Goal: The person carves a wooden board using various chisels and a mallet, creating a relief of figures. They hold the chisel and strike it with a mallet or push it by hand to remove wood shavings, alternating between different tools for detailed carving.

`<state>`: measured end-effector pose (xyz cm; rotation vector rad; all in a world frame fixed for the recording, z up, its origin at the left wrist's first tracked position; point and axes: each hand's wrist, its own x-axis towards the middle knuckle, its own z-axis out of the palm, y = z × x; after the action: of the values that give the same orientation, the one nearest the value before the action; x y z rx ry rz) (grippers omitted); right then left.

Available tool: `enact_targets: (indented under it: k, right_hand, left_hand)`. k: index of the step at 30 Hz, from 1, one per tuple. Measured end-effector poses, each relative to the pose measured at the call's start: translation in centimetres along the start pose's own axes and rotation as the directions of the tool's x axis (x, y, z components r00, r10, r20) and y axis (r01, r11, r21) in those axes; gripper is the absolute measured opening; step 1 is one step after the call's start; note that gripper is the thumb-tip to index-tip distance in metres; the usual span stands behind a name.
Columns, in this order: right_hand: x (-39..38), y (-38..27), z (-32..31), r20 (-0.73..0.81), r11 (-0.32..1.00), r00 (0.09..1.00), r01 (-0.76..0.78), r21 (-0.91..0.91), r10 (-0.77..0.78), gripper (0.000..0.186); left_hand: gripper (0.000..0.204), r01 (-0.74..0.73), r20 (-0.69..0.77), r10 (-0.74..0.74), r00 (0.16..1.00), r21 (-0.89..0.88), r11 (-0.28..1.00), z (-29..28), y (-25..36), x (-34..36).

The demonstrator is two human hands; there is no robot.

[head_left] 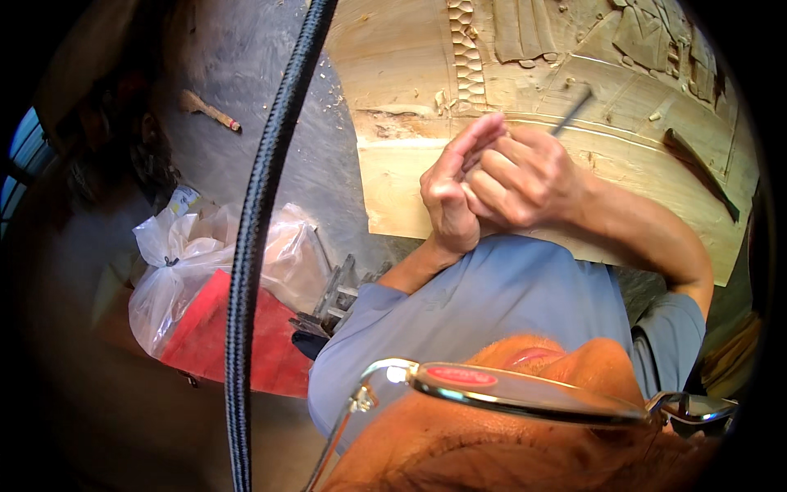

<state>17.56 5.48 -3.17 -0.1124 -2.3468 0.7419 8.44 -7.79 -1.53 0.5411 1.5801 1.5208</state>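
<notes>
My left hand (452,193) is cupped beside my right fist, fingers stretched upward and close against it. My right hand (518,179) is curled round a thin dark metal tool (573,113), perhaps a carving chisel; its shaft sticks out at the upper right, slightly blurred, and its grip is hidden in the hand. Both hands are raised over the near edge of a carved wooden panel (402,176). Relief figures and a braided border strip (468,57) show on the far part of the panel. Another dark, slim tool (701,174) lies at its right side.
A black braided cable (261,197) crosses the view at left. Beyond it, a short wooden piece (211,111) lies on the grey floor. Clear plastic bags (172,262) and a red flat-sided thing (238,340) are at lower left. Wood chips dot the panel.
</notes>
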Motion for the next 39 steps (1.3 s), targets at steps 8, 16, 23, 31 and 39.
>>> enact_targets:
  k: [8,16,23,31,39]
  right_hand:
    - [-3.3,-1.6,-8.0,0.189,0.875,0.855,-0.465,-0.136,0.484,0.033]
    - [-5.1,-3.0,-9.6,-0.056,0.668,0.716,-0.675,-0.314,0.696,0.024]
    - [-8.2,-3.7,-12.5,-0.102,0.719,0.778,-0.615,-0.323,0.62,0.027]
    - [-12.5,-0.2,-16.3,-0.024,0.806,0.924,-0.346,-0.481,0.382,0.028]
    - [-15.6,2.6,-19.9,-0.007,0.716,0.954,-0.229,-0.66,0.299,0.031]
  left_hand:
    - [0.056,-0.357,0.346,0.212,0.914,0.436,0.826,-1.6,1.8,0.8]
    - [0.05,-0.615,0.549,0.28,0.787,0.671,0.413,-1.5,3.5,2.8]
    - [0.085,-0.752,0.719,0.231,0.655,0.651,0.105,-0.2,2.9,6.9]
    - [0.044,-0.771,0.657,0.523,0.544,0.637,0.001,3.4,0.3,13.3]
    - [0.019,-0.774,0.611,0.62,0.492,0.633,-0.009,5.9,-0.8,15.3]
